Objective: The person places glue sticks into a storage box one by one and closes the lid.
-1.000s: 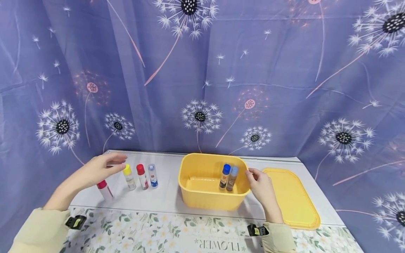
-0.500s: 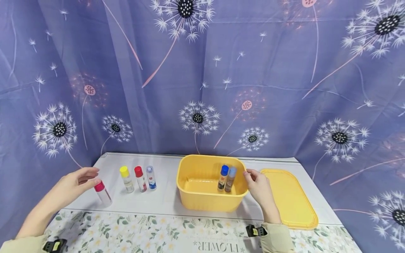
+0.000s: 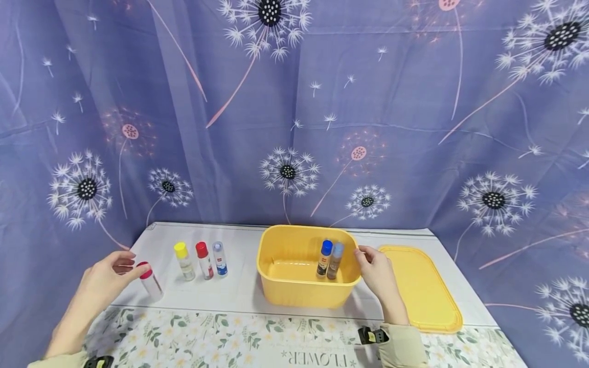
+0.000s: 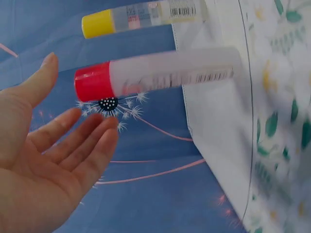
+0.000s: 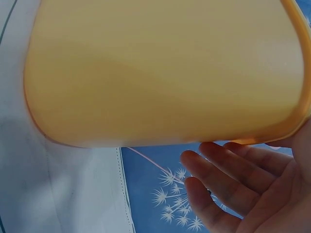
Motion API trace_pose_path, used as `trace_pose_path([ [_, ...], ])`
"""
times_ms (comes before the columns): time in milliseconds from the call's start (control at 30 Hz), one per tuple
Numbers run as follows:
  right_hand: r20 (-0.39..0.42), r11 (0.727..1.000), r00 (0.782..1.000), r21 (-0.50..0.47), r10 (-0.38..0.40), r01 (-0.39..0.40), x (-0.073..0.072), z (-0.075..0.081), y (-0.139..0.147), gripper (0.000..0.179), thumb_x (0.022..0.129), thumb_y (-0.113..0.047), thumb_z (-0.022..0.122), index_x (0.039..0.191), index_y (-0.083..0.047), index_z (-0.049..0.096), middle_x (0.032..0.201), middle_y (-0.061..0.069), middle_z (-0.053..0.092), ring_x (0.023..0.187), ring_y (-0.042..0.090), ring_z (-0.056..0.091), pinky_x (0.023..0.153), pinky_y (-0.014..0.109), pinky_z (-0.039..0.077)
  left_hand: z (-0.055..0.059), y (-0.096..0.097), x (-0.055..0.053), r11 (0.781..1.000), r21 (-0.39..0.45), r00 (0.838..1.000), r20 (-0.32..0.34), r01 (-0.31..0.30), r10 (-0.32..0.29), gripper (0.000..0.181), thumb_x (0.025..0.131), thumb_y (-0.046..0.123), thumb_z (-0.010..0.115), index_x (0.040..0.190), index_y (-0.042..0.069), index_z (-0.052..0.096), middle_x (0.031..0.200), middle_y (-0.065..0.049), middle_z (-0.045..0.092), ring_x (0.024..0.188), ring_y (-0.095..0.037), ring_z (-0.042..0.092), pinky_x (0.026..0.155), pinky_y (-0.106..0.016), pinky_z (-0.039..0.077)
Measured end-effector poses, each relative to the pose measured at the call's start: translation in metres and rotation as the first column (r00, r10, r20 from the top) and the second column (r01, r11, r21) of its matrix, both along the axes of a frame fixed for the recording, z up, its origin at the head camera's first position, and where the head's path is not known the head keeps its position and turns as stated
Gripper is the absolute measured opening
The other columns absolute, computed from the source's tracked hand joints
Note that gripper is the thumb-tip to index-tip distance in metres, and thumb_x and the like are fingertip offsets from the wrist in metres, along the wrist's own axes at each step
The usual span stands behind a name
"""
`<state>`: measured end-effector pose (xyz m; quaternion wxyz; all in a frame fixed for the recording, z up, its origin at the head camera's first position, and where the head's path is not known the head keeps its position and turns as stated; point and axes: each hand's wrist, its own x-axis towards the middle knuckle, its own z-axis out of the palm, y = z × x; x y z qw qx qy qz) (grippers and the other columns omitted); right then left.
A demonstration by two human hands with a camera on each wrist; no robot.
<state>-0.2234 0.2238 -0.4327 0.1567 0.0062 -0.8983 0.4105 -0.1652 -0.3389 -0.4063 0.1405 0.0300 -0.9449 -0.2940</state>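
My left hand [image 3: 102, 283] is spread beside a pinkish-red-capped glue bottle [image 3: 153, 286]. In the left wrist view, thumb and fingers lie around the cap end of that glue bottle [image 4: 160, 73], with a gap between them. To its right stand a yellow-capped glue bottle [image 3: 186, 265], a red-capped one [image 3: 204, 261] and a clear-capped one [image 3: 220, 259]. My right hand [image 3: 379, 271] holds the right rim of a yellow bin [image 3: 306, 295], its thumb hidden in the right wrist view. Inside the bin, a blue-capped glue bottle [image 3: 324, 259] and a light-blue-capped one [image 3: 335, 261] lean at the right end.
A yellow lid [image 3: 425, 291] lies flat right of the bin. The table has a white cloth [image 3: 239, 291] with a floral strip [image 3: 207, 337] along the near side. A purple dandelion curtain [image 3: 248, 168] hangs behind and at both sides.
My left hand has moved left and down, from beside the yellow-capped glue bottle to the pinkish-red-capped one. The right hand keeps its place on the bin, and the view has shifted slightly.
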Motion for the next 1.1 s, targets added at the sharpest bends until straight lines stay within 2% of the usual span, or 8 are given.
trace_pose_path([
  [100, -0.006, 1.000, 1.000, 0.000, -0.003, 0.003, 0.000, -0.001, 0.000, 0.033, 0.100, -0.021, 0.055, 0.121, 0.002, 0.066, 0.104, 0.016, 0.071, 0.095, 0.030, 0.067, 0.078, 0.044, 0.054, -0.007, 0.006, -0.001, 0.998, 0.022, 0.999, -0.009, -0.052, 0.052, 0.066, 0.085, 0.051, 0.072, 0.119, -0.003, 0.058, 0.103, -0.024, 0.067, 0.095, -0.043, 0.063, 0.071, -0.052, 0.046],
  [233, 0.013, 1.000, 1.000, -0.010, -0.009, 0.009, 0.001, -0.001, 0.000, 0.033, 0.100, -0.022, 0.055, 0.121, 0.001, 0.067, 0.103, 0.015, 0.071, 0.091, 0.027, 0.067, 0.075, 0.040, 0.053, -0.013, 0.013, -0.003, 0.994, 0.008, 0.993, -0.042, -0.109, 0.109, 0.066, 0.084, 0.051, 0.072, 0.115, -0.004, 0.056, 0.099, -0.023, 0.066, 0.090, -0.042, 0.063, 0.071, -0.054, 0.043],
  [467, 0.034, 1.000, 0.999, -0.020, -0.005, 0.006, 0.002, 0.000, 0.000, 0.034, 0.101, -0.024, 0.054, 0.123, 0.000, 0.066, 0.105, 0.015, 0.071, 0.092, 0.027, 0.067, 0.075, 0.041, 0.054, -0.019, 0.021, -0.006, 0.987, 0.003, 0.986, -0.041, -0.162, 0.162, 0.059, 0.084, 0.051, 0.072, 0.106, -0.002, 0.057, 0.088, -0.016, 0.065, 0.078, -0.036, 0.062, 0.070, -0.053, 0.042],
  [633, 0.022, 1.000, 1.000, -0.011, -0.002, 0.002, 0.001, 0.001, 0.001, 0.033, 0.101, -0.024, 0.055, 0.122, 0.000, 0.066, 0.104, 0.014, 0.071, 0.093, 0.028, 0.067, 0.076, 0.043, 0.054, -0.020, 0.021, -0.005, 0.983, 0.011, 0.983, -0.018, -0.181, 0.181, 0.061, 0.084, 0.052, 0.072, 0.105, -0.003, 0.058, 0.086, -0.014, 0.065, 0.078, -0.035, 0.061, 0.070, -0.053, 0.042],
  [833, 0.016, 1.000, 1.000, -0.007, 0.001, -0.001, 0.001, 0.000, 0.001, 0.033, 0.101, -0.024, 0.055, 0.121, -0.001, 0.067, 0.103, 0.015, 0.071, 0.091, 0.027, 0.068, 0.075, 0.042, 0.054, -0.021, 0.022, -0.002, 0.983, -0.005, 0.981, -0.066, -0.182, 0.182, 0.054, 0.083, 0.044, 0.076, 0.102, -0.004, 0.060, 0.082, -0.013, 0.065, 0.075, -0.035, 0.062, 0.068, -0.053, 0.040],
  [1100, 0.009, 1.000, 1.000, -0.014, 0.004, -0.004, 0.001, 0.002, 0.001, 0.031, 0.100, -0.021, 0.056, 0.120, 0.001, 0.067, 0.101, 0.014, 0.072, 0.091, 0.027, 0.068, 0.076, 0.042, 0.054, -0.016, 0.022, -0.001, 0.988, -0.045, 0.984, -0.100, -0.150, 0.145, 0.049, 0.084, 0.041, 0.076, 0.098, -0.004, 0.063, 0.079, -0.011, 0.066, 0.072, -0.035, 0.062, 0.070, -0.053, 0.039],
])
